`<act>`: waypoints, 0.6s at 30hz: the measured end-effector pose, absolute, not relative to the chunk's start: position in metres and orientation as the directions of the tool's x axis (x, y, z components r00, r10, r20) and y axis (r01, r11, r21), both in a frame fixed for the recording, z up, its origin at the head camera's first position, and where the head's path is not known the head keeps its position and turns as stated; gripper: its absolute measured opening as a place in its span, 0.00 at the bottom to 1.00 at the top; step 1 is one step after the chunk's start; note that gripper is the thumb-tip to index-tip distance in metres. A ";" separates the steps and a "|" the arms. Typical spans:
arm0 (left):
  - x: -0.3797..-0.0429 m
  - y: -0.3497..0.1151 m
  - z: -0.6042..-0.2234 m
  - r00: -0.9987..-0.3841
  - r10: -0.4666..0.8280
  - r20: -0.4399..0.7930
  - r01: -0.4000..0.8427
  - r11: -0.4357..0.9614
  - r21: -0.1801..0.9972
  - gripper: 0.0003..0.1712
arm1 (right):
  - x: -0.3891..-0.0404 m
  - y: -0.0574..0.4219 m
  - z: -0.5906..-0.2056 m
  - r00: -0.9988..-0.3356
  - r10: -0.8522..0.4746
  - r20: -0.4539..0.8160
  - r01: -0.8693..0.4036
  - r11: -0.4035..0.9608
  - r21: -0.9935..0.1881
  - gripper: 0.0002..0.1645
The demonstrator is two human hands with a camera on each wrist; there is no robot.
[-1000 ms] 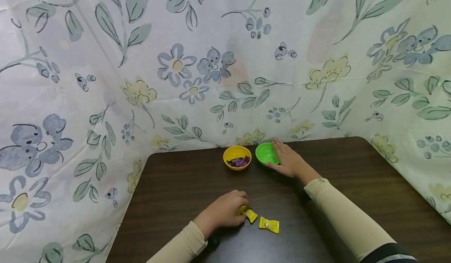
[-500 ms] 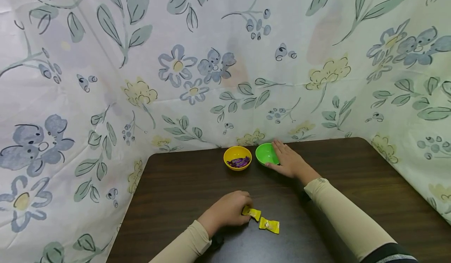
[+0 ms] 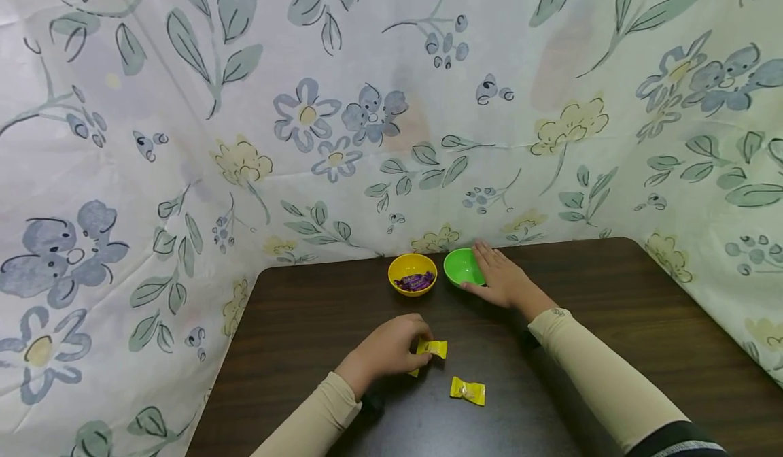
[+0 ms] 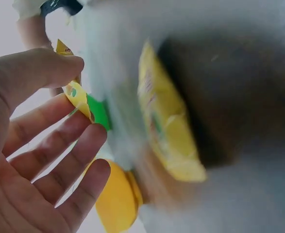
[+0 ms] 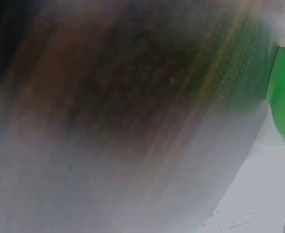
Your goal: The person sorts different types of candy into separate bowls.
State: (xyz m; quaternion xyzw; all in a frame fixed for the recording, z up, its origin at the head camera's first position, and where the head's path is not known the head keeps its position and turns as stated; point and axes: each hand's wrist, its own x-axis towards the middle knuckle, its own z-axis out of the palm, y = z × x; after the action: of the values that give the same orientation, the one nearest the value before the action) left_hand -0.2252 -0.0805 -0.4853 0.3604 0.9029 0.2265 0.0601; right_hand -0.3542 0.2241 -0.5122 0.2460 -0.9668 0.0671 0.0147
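Observation:
My left hand (image 3: 391,351) pinches a yellow-wrapped candy (image 3: 433,348) between thumb and fingertips, over the middle of the table. In the left wrist view the pinched candy (image 4: 78,99) sits at the thumb tip, while the other fingers spread loosely. A scrap of yellow shows just below the thumb in the head view. Another yellow candy (image 3: 467,391) lies on the table to the right. My right hand (image 3: 504,280) rests with straight fingers on the right side of a green bowl (image 3: 460,268), its thumb at the near rim. No candy shows in the visible part of that bowl.
Left of the green bowl stands a yellow bowl (image 3: 412,261) with several purple-wrapped candies (image 3: 414,281) in it. Both bowls are near the far edge of the dark wooden table (image 3: 306,334). A floral cloth (image 3: 342,198) hangs behind and along the sides.
My left hand first shifts slightly right, then moves forward toward the bowls with the pinched candy, away from the one on the table. The right hand and both bowls stay put.

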 end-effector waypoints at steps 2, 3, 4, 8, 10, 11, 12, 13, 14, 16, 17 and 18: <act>-0.228 -0.082 -0.483 -0.757 0.652 0.055 0.593 0.648 0.478 0.12 | -0.355 0.224 -0.512 -0.879 -0.474 0.059 -0.478 0.870 -0.126 0.61; -0.230 -0.083 -0.481 -0.765 0.641 0.057 0.582 0.651 0.487 0.13 | -0.355 0.224 -0.512 -0.879 -0.474 0.058 -0.477 0.870 -0.128 0.61; -0.232 -0.084 -0.480 -0.774 0.631 0.059 0.573 0.656 0.491 0.13 | -0.355 0.223 -0.512 -0.879 -0.473 0.056 -0.476 0.869 -0.131 0.61; -0.239 -0.086 -0.477 -0.790 0.610 0.070 0.558 0.666 0.496 0.13 | -0.355 0.223 -0.512 -0.881 -0.470 0.052 -0.472 0.870 -0.139 0.62; -0.243 -0.086 -0.476 -0.794 0.603 0.077 0.555 0.667 0.497 0.13 | -0.355 0.223 -0.513 -0.883 -0.467 0.050 -0.469 0.872 -0.137 0.62; -0.244 -0.086 -0.476 -0.796 0.600 0.081 0.554 0.667 0.499 0.13 | -0.355 0.223 -0.513 -0.883 -0.467 0.050 -0.469 0.873 -0.137 0.62; -0.246 -0.086 -0.475 -0.799 0.596 0.083 0.549 0.667 0.504 0.13 | -0.355 0.223 -0.513 -0.883 -0.466 0.049 -0.468 0.873 -0.135 0.62; -0.248 -0.086 -0.475 -0.802 0.591 0.085 0.545 0.667 0.509 0.13 | -0.355 0.224 -0.513 -0.884 -0.465 0.049 -0.467 0.874 -0.134 0.62; -0.250 -0.086 -0.474 -0.804 0.588 0.089 0.544 0.665 0.512 0.13 | -0.355 0.224 -0.513 -0.885 -0.464 0.048 -0.466 0.875 -0.133 0.62; -0.254 -0.086 -0.472 -0.808 0.582 0.096 0.538 0.660 0.525 0.13 | -0.355 0.224 -0.513 -0.885 -0.462 0.049 -0.465 0.875 -0.134 0.62; -0.256 -0.086 -0.472 -0.808 0.581 0.101 0.538 0.656 0.530 0.13 | -0.355 0.223 -0.513 -0.886 -0.461 0.051 -0.463 0.876 -0.136 0.62; -0.258 -0.086 -0.470 -0.809 0.579 0.103 0.535 0.652 0.538 0.13 | -0.355 0.223 -0.513 -0.888 -0.458 0.050 -0.460 0.877 -0.139 0.62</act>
State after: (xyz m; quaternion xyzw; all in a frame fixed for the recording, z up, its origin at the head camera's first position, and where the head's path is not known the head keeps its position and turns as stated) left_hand -0.2579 -0.0856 -0.4702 0.3066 0.9079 0.2831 0.0388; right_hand -0.3547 0.2232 -0.5129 0.2369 -0.9687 0.0735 0.0079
